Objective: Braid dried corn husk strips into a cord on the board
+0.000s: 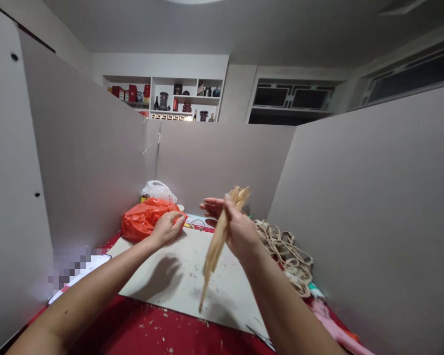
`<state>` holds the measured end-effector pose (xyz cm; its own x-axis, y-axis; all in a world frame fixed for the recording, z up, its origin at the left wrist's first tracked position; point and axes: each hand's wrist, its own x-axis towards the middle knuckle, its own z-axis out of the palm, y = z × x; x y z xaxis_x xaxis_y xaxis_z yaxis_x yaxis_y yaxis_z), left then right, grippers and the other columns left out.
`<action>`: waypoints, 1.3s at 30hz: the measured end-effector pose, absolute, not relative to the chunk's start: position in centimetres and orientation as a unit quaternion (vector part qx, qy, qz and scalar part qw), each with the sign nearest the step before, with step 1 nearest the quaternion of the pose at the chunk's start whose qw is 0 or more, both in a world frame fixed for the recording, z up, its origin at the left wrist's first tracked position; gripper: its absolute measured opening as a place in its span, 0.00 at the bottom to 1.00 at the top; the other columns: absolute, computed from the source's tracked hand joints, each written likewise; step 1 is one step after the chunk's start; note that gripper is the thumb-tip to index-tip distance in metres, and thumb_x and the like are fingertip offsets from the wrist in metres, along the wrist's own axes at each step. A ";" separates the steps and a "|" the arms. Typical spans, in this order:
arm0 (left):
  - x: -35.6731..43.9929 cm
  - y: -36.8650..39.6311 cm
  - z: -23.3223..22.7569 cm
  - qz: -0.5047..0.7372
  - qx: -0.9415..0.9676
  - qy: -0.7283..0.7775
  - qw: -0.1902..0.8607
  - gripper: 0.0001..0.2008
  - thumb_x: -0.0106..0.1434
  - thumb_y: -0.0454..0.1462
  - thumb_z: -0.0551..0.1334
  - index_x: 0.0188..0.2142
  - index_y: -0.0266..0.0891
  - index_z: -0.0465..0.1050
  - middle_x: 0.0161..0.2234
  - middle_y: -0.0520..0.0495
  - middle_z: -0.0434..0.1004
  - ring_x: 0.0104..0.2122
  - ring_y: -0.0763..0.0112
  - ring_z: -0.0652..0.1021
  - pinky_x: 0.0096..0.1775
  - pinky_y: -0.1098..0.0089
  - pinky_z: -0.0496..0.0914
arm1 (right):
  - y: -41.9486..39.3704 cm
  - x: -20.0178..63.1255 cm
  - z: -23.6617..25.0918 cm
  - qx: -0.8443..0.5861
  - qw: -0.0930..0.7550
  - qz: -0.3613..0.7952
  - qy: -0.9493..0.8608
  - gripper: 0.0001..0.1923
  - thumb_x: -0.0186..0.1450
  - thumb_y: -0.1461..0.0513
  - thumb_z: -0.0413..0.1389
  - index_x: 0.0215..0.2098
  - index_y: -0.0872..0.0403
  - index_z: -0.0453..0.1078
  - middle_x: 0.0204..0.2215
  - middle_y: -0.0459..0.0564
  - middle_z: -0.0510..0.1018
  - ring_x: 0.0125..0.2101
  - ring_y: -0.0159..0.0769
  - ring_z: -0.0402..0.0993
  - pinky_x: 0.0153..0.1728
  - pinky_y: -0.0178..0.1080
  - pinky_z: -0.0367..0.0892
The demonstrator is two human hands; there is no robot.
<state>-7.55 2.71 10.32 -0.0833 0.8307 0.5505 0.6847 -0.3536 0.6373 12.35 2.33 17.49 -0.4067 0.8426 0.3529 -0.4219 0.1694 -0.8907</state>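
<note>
Partitions hem the mat (177, 276); right hand (240, 231) grips straw bundle (218, 241).

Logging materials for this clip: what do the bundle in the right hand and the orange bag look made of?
Bundle of strips in the right hand: pale tan, matte, fibrous flat strands, probably dried straw or raffia. Orange bag under the left hand: thin glossy plastic, crinkled with shiny highlights.
</note>
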 end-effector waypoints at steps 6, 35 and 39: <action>-1.4 -1.0 8.6 0.512 0.521 0.416 0.541 0.25 0.56 0.55 0.59 0.35 0.33 0.73 0.27 0.43 0.78 0.27 0.67 0.78 0.36 0.65 0.71 | 4.3 10.3 10.0 -0.272 0.493 0.592 -0.577 0.26 0.60 0.43 0.51 0.34 0.55 0.76 0.35 0.56 0.80 0.35 0.40 0.75 0.30 0.36 0.67; -4.6 2.0 -1.1 0.564 0.334 0.467 0.593 0.17 0.48 0.40 0.71 0.34 0.30 0.76 0.20 0.51 0.70 0.20 0.78 0.71 0.27 0.74 0.69 | 7.6 9.3 -1.5 -0.403 0.542 0.578 -0.458 0.16 0.52 0.52 0.61 0.23 0.58 0.70 0.14 0.40 0.66 0.13 0.25 0.59 0.14 0.30 0.58; -4.3 1.7 -1.0 0.582 0.359 0.470 0.558 0.17 0.46 0.40 0.71 0.33 0.33 0.73 0.18 0.54 0.68 0.17 0.78 0.69 0.24 0.73 0.67 | 7.5 9.3 -2.0 -0.403 0.535 0.574 -0.471 0.17 0.52 0.51 0.61 0.20 0.56 0.64 0.12 0.38 0.62 0.12 0.25 0.57 0.12 0.30 0.55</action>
<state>-4.28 1.66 -0.98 -0.1194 0.9871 -0.1066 -0.3126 0.0646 0.9477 9.32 7.55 -1.99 -0.1033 0.9938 0.0408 -0.2345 0.0156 -0.9720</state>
